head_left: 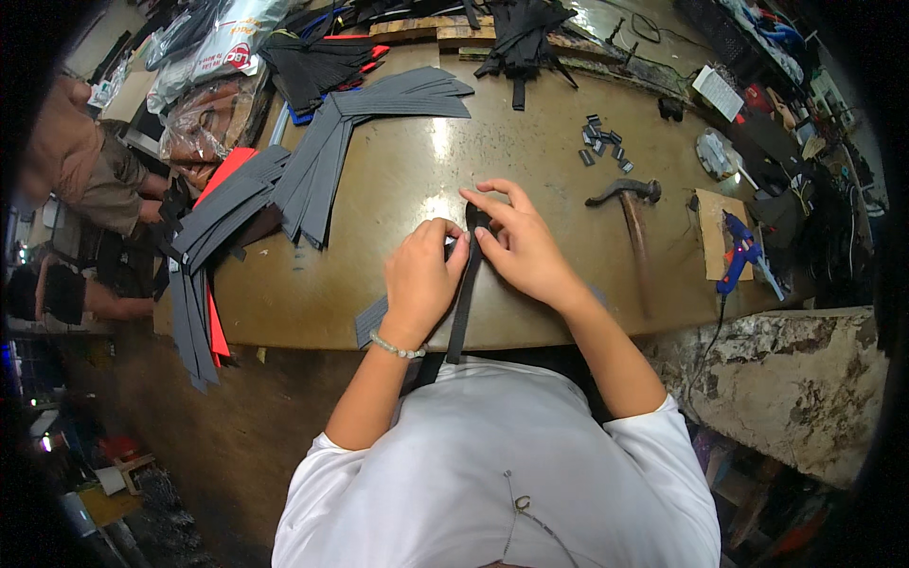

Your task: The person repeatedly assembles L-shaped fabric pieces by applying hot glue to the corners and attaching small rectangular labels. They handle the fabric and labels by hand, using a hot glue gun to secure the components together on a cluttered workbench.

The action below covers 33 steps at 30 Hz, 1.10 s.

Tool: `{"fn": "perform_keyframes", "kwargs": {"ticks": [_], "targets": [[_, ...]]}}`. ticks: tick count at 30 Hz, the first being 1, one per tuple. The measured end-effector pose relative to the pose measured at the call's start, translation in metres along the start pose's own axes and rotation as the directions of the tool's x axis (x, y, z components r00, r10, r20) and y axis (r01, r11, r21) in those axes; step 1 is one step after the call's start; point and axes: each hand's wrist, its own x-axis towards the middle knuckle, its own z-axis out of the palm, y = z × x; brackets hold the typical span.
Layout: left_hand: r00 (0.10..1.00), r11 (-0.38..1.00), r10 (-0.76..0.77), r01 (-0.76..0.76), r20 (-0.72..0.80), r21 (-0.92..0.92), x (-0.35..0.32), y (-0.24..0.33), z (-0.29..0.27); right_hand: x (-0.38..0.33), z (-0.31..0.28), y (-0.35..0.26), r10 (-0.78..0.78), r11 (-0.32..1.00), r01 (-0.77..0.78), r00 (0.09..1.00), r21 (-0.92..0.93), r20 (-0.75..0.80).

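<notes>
Hands, L (423, 275) & R (519, 241), pinch black strap (463, 303) on workbench (398, 170).

My workbench (417, 161) has a worn, glossy brown top whose front edge curves past my waist. On it lie fanned stacks of grey strips (322, 151), some spilling over the left edge with red pieces (225, 170) among them. A hammer (630, 204) rests to my right, near a scatter of small dark clips (603, 140) (too small to tell apart). A blue glue gun (739, 254) sits on a cardboard scrap (712, 222), and black straps (525, 33) pile up at the far edge.
</notes>
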Motion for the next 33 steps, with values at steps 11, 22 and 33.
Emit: {"fn": "perform_keyframes", "kwargs": {"ticks": [11, 22, 33], "targets": [[0.998, 0.997, -0.051, 0.052, 0.026, -0.062, 0.000, -0.003, 0.001, 0.007, 0.012, 0.028, -0.185, 0.949, 0.126, 0.965, -0.290, -0.186], [0.999, 0.997, -0.039, 0.039, 0.004, -0.073, -0.001, 0.000, 0.001, -0.026, 0.017, 0.031, -0.433, 0.699, 0.407, 0.895, -0.589, 0.105], [0.988, 0.989, 0.141, -0.138, -0.060, 0.051, -0.006, -0.003, 0.008, -0.067, 0.005, 0.006, -0.272, 0.773, 0.361, 0.932, -0.522, 0.241]]}}
